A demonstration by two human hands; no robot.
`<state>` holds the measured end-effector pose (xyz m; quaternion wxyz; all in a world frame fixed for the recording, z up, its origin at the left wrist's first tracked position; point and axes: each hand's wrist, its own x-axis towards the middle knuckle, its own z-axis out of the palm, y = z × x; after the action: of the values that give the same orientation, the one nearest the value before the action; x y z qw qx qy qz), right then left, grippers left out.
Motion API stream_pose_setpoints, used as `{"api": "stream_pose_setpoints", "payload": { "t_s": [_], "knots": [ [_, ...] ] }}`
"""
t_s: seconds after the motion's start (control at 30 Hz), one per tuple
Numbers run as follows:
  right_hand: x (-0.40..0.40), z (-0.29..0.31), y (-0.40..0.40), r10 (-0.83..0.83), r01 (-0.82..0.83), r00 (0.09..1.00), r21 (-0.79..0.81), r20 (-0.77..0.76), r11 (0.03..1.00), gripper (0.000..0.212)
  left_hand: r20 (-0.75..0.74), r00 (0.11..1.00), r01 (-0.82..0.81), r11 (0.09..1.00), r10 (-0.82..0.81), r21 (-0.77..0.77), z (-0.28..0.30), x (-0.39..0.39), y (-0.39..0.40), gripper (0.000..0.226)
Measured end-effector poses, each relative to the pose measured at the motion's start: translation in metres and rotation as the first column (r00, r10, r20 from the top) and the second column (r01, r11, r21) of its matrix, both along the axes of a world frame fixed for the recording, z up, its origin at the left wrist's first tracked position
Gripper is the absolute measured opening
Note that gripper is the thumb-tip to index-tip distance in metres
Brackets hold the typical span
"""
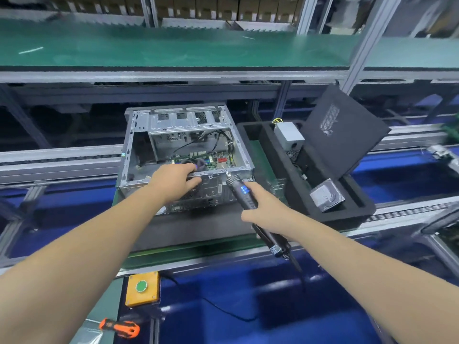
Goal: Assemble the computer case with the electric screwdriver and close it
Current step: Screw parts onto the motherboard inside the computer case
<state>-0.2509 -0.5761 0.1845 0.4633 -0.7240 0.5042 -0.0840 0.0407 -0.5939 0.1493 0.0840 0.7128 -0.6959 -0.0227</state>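
With my left hand (177, 181) gripping the open grey metal computer case (139, 150) rim, right hand (267, 207) fingers wrapped around the black electric screwdriver (242, 191), I judge screw-driving underway; next, seat the bit squarely.

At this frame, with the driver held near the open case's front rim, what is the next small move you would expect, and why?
Probably a short advance of the electric screwdriver to seat its bit on a fastening point inside the computer case. The right hand grips the driver, its tip just over the near rim, while the left hand grips that rim. The case is open; the black side panel leans apart. No screw is discernible.
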Motion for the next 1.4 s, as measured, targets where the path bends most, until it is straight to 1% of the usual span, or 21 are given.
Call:
{"api": "stream_pose_setpoints", "payload": {
  "t_s": [0.13, 0.2, 0.23, 0.3, 0.37, 0.43, 0.5, 0.57, 0.67, 0.73, 0.83, 1.0, 1.1, 1.13, 1.17, 1.2, 1.27, 1.3, 1.33, 1.37, 1.4],
  "knots": [
    [-0.034, -0.002, -0.044, -0.035, 0.036, 0.997, 0.000, 0.065, 0.999, 0.056, 0.034, 0.997, -0.078, 0.995, 0.076, 0.069, -0.002, -0.009, -0.005, 0.043],
    [-0.053, -0.008, -0.070, -0.022, 0.020, 0.996, 0.020, 0.090, 1.000, 0.056, 0.028, 0.992, -0.125, 0.986, 0.123, 0.106, 0.001, -0.015, -0.003, 0.045],
    [-0.062, -0.013, -0.083, -0.013, 0.008, 0.994, 0.039, 0.108, 0.999, 0.055, 0.022, 0.990, -0.142, 0.987, 0.141, 0.075, 0.004, -0.020, -0.001, 0.047],
    [-0.079, -0.023, -0.110, 0.023, -0.034, 0.989, 0.072, 0.147, 0.997, 0.047, -0.024, 0.988, -0.153, 0.978, 0.151, -0.145, 0.010, -0.043, 0.003, 0.049],
    [-0.093, -0.032, -0.133, 0.065, -0.080, 0.983, 0.089, 0.169, 0.993, 0.044, -0.044, 0.992, -0.124, 0.910, 0.116, -0.396, 0.016, -0.088, 0.003, 0.041],
    [-0.105, -0.040, -0.150, 0.111, -0.131, 0.979, 0.111, 0.169, 0.985, 0.043, -0.027, 0.997, -0.076, 0.884, 0.072, -0.461, 0.011, -0.142, -0.001, 0.030],
    [-0.112, -0.046, -0.163, 0.174, -0.196, 0.972, 0.138, 0.155, 0.971, 0.048, -0.031, 0.992, -0.127, 0.930, 0.124, -0.345, -0.006, -0.188, -0.008, 0.021],
    [-0.116, -0.049, -0.170, 0.244, -0.261, 0.962, 0.148, 0.127, 0.954, 0.047, -0.026, 0.955, -0.295, 0.944, 0.294, -0.146, -0.027, -0.217, -0.013, 0.019],
    [-0.115, -0.056, -0.175, 0.333, -0.341, 0.939, 0.123, 0.083, 0.932, 0.043, 0.010, 0.818, -0.573, 0.812, 0.576, 0.108, -0.058, -0.233, -0.022, 0.021],
    [-0.112, -0.063, -0.174, 0.381, -0.385, 0.923, 0.126, 0.061, 0.914, 0.045, -0.027, 0.724, -0.668, 0.711, 0.689, 0.220, -0.073, -0.236, -0.025, 0.021],
    [-0.109, -0.075, -0.172, 0.437, -0.440, 0.898, 0.150, 0.055, 0.886, 0.053, -0.051, 0.668, -0.714, 0.659, 0.742, 0.236, -0.089, -0.238, -0.029, 0.019],
    [-0.110, -0.089, -0.170, 0.520, -0.519, 0.853, 0.159, 0.035, 0.840, 0.070, 0.001, 0.680, -0.720, 0.667, 0.733, 0.193, -0.101, -0.240, -0.032, 0.020],
    [-0.111, -0.087, -0.173, 0.533, -0.530, 0.846, 0.166, 0.034, 0.831, 0.068, -0.035, 0.664, -0.731, 0.658, 0.747, 0.180, -0.100, -0.244, -0.031, 0.019],
    [-0.111, -0.085, -0.174, 0.531, -0.530, 0.846, 0.167, 0.044, 0.831, 0.066, -0.123, 0.624, -0.755, 0.636, 0.771, 0.158, -0.098, -0.246, -0.030, 0.017],
    [-0.111, -0.081, -0.175, 0.527, -0.529, 0.848, 0.171, 0.056, 0.831, 0.065, -0.274, 0.548, -0.792, 0.595, 0.790, 0.133, -0.093, -0.247, -0.028, 0.014],
    [-0.110, -0.076, -0.177, 0.527, -0.530, 0.847, 0.174, 0.067, 0.830, 0.063, -0.469, 0.431, -0.834, 0.539, 0.771, 0.118, -0.086, -0.246, -0.026, 0.012],
    [-0.108, -0.063, -0.176, 0.544, -0.551, 0.835, 0.147, 0.087, 0.822, 0.055, -0.814, 0.092, -0.899, 0.399, 0.574, 0.180, -0.062, -0.245, -0.022, 0.011],
    [-0.106, -0.055, -0.174, 0.558, -0.566, 0.825, 0.118, 0.092, 0.816, 0.049, -0.904, -0.098, -0.903, 0.345, 0.415, 0.256, -0.048, -0.244, -0.022, 0.012],
    [-0.103, -0.048, -0.171, 0.576, -0.583, 0.812, 0.087, 0.095, 0.808, 0.043, -0.931, -0.267, -0.885, 0.320, 0.248, 0.339, -0.034, -0.241, -0.023, 0.013],
    [-0.100, -0.041, -0.167, 0.594, -0.600, 0.799, 0.059, 0.097, 0.798, 0.039, -0.914, -0.393, -0.856, 0.324, 0.097, 0.403, -0.021, -0.239, -0.025, 0.015],
    [-0.096, -0.035, -0.164, 0.611, -0.616, 0.786, 0.032, 0.094, 0.787, 0.038, -0.882, -0.471, -0.831, 0.343, -0.016, 0.437, -0.008, -0.237, -0.027, 0.016]
  ]
}}
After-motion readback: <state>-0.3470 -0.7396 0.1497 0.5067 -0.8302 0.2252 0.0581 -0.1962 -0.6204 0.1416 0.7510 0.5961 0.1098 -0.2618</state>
